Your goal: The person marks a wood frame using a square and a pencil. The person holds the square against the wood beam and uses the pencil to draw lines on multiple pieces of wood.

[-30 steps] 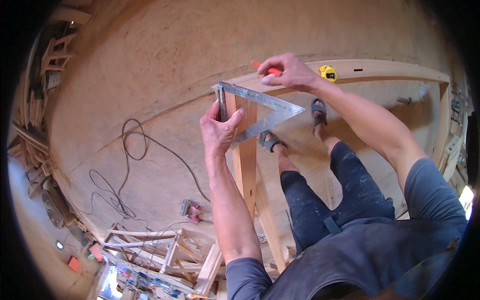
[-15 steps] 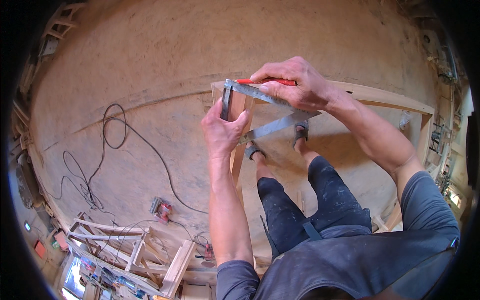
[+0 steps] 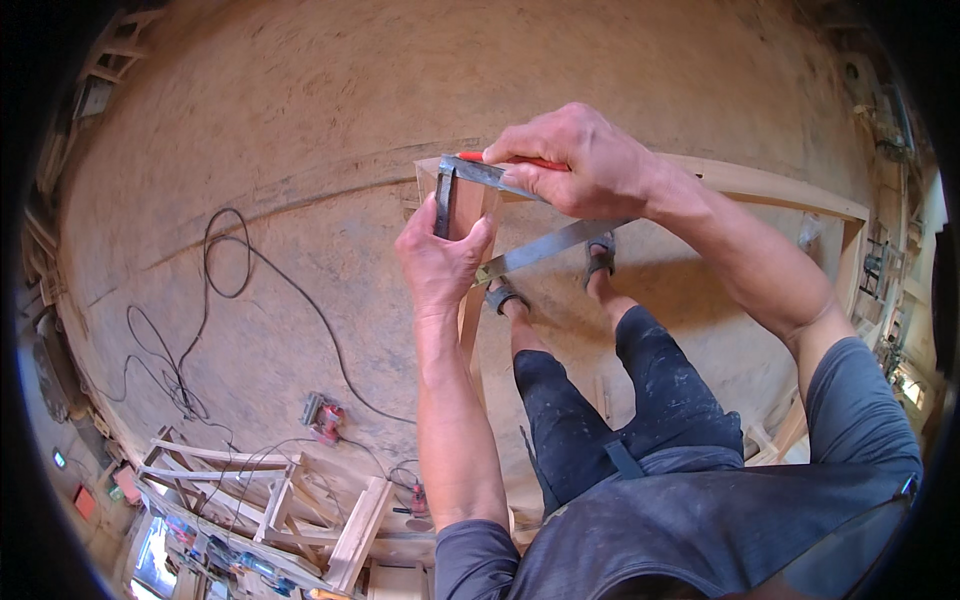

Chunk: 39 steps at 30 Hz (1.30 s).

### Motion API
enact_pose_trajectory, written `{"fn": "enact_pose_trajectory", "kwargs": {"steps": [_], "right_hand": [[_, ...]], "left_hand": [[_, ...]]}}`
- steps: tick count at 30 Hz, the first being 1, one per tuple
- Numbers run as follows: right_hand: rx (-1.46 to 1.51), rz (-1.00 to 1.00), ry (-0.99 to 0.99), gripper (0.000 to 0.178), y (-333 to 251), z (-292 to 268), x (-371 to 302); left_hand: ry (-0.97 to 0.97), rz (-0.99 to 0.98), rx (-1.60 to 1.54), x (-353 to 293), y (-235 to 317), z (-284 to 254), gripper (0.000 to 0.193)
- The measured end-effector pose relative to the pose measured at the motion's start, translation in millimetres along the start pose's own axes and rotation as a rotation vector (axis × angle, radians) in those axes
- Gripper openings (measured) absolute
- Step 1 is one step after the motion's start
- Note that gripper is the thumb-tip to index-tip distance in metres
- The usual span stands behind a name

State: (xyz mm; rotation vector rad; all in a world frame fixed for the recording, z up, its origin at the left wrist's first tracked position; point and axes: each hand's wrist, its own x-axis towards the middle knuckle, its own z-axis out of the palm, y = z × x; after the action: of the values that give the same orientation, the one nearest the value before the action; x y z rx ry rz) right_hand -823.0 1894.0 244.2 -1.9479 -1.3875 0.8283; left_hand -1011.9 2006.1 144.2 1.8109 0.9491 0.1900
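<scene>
My left hand point(image 3: 438, 262) grips a metal try square point(image 3: 444, 198) and holds its dark stock against the corner of a wooden frame point(image 3: 466, 205). The square's thin blade runs right, across the top of the wood. A second flat metal blade point(image 3: 555, 245) reaches from beside my left thumb toward my right wrist; how it is held is partly hidden. In my right hand point(image 3: 580, 165) is a red pencil point(image 3: 525, 160), pinched between thumb and fingers. Its tip lies along the far edge of the square's blade, close to the frame's corner.
The frame's long rail point(image 3: 780, 190) extends right to another corner. On the floor lie a looping black cable point(image 3: 320, 325) and a red power tool point(image 3: 324, 418). Wooden frame pieces point(image 3: 270, 500) are stacked at lower left. My sandalled feet point(image 3: 600, 255) stand behind the frame.
My right hand and the pencil have moved left along the square's blade, toward the corner. The square and my left hand have shifted slightly left in the view.
</scene>
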Motion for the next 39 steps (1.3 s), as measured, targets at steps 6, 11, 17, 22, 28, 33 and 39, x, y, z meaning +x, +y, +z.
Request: {"fn": "enact_pose_trajectory", "kwargs": {"steps": [6,11,17,22,28,33,39], "right_hand": [[-0.386,0.020,-0.062,0.013,-41,-22,-39],[-0.254,0.085,0.111,0.015,-29,-16,-70],[-0.114,0.138,0.199,0.022,-9,-3,-94],[-0.001,0.177,0.264,0.025,-3,1,-110],[0.034,0.195,0.348,0.024,7,8,-122],[0.077,0.196,0.356,0.027,5,6,-120],[0.282,0.328,0.331,0.032,21,19,-98]], "left_hand": [[0.019,0.030,-0.061,0,-16,2,0.035],[-0.029,-0.028,-0.144,-1,-11,4,0.033],[-0.078,-0.091,-0.168,-1,-14,1,0.042],[-0.059,-0.110,-0.228,2,-30,1,0.044],[-0.038,-0.109,-0.182,5,-37,7,0.047],[-0.021,-0.118,-0.189,3,-32,5,0.044],[0.207,0.118,0.101,-25,-7,17,0.035]]}}
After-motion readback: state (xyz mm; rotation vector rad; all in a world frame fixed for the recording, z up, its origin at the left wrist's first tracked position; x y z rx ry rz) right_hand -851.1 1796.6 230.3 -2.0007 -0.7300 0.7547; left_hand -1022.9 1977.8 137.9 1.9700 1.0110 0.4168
